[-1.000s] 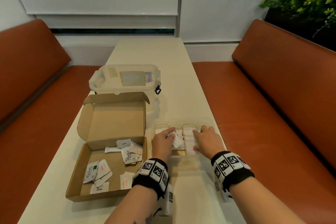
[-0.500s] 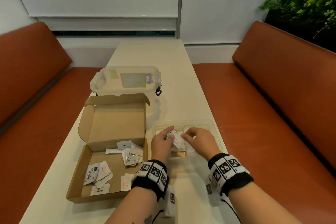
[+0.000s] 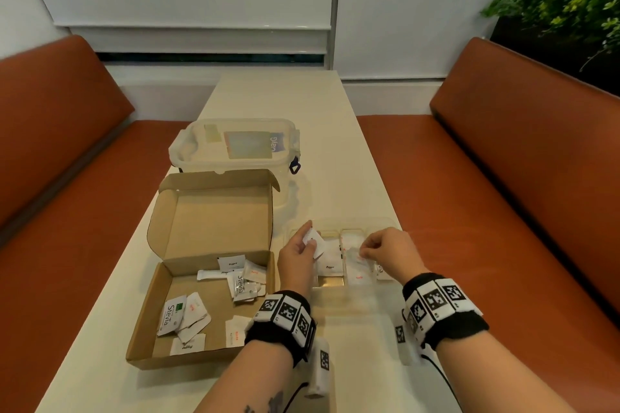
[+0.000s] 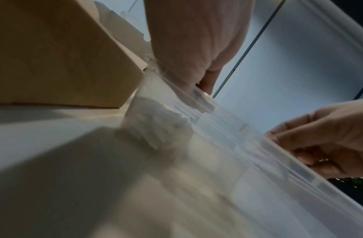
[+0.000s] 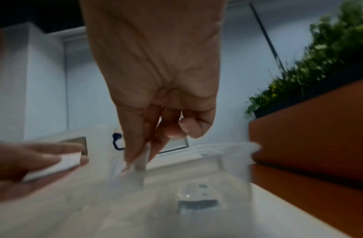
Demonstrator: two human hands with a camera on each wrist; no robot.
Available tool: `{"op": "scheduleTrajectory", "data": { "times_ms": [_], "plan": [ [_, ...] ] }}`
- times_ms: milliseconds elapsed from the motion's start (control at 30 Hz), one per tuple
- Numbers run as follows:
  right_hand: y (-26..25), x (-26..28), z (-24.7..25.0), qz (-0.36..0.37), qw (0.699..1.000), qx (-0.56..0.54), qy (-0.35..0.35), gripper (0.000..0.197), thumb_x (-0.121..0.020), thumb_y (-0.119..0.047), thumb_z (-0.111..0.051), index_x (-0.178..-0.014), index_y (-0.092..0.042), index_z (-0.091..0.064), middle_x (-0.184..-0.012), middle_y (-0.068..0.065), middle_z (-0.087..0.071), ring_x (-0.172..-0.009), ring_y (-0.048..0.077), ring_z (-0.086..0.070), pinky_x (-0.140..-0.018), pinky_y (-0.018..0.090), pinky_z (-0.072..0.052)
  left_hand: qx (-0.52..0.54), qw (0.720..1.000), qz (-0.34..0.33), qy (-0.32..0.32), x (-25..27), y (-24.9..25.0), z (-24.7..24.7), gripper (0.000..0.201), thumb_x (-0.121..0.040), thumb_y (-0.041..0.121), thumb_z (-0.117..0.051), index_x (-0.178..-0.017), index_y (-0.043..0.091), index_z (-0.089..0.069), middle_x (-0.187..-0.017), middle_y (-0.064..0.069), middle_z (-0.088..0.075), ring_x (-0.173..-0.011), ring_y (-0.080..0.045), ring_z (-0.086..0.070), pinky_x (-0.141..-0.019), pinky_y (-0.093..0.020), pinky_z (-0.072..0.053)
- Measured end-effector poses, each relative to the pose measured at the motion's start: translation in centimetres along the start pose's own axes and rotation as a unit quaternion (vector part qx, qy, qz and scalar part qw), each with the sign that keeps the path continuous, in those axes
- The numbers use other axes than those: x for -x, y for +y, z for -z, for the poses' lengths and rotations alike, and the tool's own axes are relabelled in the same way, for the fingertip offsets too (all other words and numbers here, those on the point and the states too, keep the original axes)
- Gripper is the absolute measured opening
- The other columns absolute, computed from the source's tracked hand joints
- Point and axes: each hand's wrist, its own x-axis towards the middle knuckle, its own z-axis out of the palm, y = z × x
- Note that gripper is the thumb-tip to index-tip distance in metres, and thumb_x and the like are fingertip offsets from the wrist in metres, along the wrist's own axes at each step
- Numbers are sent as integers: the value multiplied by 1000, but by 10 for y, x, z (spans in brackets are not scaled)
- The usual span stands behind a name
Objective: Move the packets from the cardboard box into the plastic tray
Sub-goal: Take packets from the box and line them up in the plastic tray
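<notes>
The open cardboard box (image 3: 214, 357) lies at the left with several white packets (image 3: 240, 285) in it. To its right stands the clear plastic tray (image 3: 345, 223), with packets in its compartments. My left hand (image 3: 310, 238) holds a few small white packets (image 3: 313, 238) over the tray's left part. My right hand (image 3: 365, 246) pinches one thin packet (image 5: 142, 159) between thumb and forefinger above a middle compartment. In the right wrist view the left hand's packets (image 5: 60, 164) show at the left. The left wrist view is blurred; the tray wall (image 4: 227, 128) crosses it.
A lidded clear container (image 3: 235, 144) stands just behind the box. Orange benches (image 3: 503, 211) run along both sides of the narrow white table (image 3: 278, 97). A plant (image 3: 563, 3) sits at the back right.
My right hand left the tray's right end, came over to my left hand, and now holds a single packet above the middle of the tray. My left hand has risen a little.
</notes>
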Motion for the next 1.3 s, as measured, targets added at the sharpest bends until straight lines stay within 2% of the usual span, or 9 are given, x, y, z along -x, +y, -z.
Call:
{"op": "scheduleTrajectory", "data": {
  "times_ms": [33, 100, 233, 367, 467, 633, 967, 1167, 1300],
  "plan": [
    [2, 0, 0, 2, 999, 34, -19, 7, -83, -18, -69, -80, -16, -75, -80, -5, -70, -75, 9, -63, -69, 21, -49, -13, 1000, -1, 3, -1, -1, 0, 42, -94, 6, -50, -131, 26, -56, -79, -6, -55, -80, -21, -56, -100, -33, -45],
    [5, 0, -5, 7, 995, 86, -50, 9, -84, -18, -67, -81, -17, -76, -82, -4, -72, -73, 8, -62, -59, 14, -42, -33, 999, -5, 9, -1, -3, 0, 45, -94, 7, -51, -134, 28, -53, -70, -7, -29, -69, -21, -37, -85, -22, -47],
    [6, -2, -18, 15, 990, 124, -59, 10, -83, -17, -66, -83, -18, -76, -83, -2, -73, -79, 11, -64, -62, 18, -42, -24, 1000, -6, 16, -1, -1, 0, 47, -94, 3, -51, -135, 25, -50, -70, -7, -29, -73, -19, -38, -63, -7, -49],
    [11, -3, -27, 28, 991, 125, -38, 8, -82, -18, -68, -80, -20, -76, -81, -4, -70, -86, 13, -59, -70, 25, -50, -1, 1000, 2, 18, 0, -1, -2, 45, -94, 2, -51, -134, 21, -51, -66, 0, -33, -71, -13, -43, -73, -17, -54],
    [15, -2, -28, 44, 990, 131, -33, 6, -79, -18, -70, -77, -23, -70, -71, -12, -57, -77, 10, -53, -58, 18, -38, -1, 1000, 5, 15, -1, -1, -2, 45, -94, 2, -50, -135, 21, -51, -69, -3, -32, -74, -17, -41, -77, -22, -54],
    [16, -2, -27, 53, 984, 159, -65, 35, -71, -14, -75, -62, -24, -43, -66, -10, -49, -66, 12, -49, -51, 19, -30, -4, 1000, 8, 8, -1, 1, -2, 45, -95, 2, -50, -135, 21, -50, -79, -8, -34, -79, -18, -44, -77, -21, -54],
    [12, -2, -33, 55, 975, 212, -31, 39, -81, -16, -67, -57, -25, -37, -71, -7, -50, -68, 13, -49, -53, 19, -31, 1, 1000, 18, 1, 2, 4, -2, 44, -94, 2, -50, -134, 21, -51, -94, -10, -59, -92, -16, -60, -82, -25, -54],
    [9, 0, -33, 50, 974, 219, -26, 40, -84, -14, -64, -58, -25, -34, -76, -5, -52, -69, 15, -49, -62, 24, -37, -10, 1000, 28, 4, 1, 5, -3, 46, -94, 1, -50, -135, 21, -50, -90, -10, -48, -87, -16, -55, -78, -23, -54],
    [11, -1, -33, 50, 977, 205, -34, 38, -81, -15, -66, -59, -25, -36, -75, -6, -51, -69, 14, -49, -57, 21, -35, 13, 999, 45, 18, 3, 9, -5, 39, -92, -1, -52, -127, 15, -51, -104, -14, -60, -97, -22, -61, -76, -27, -56]
  ]
}}
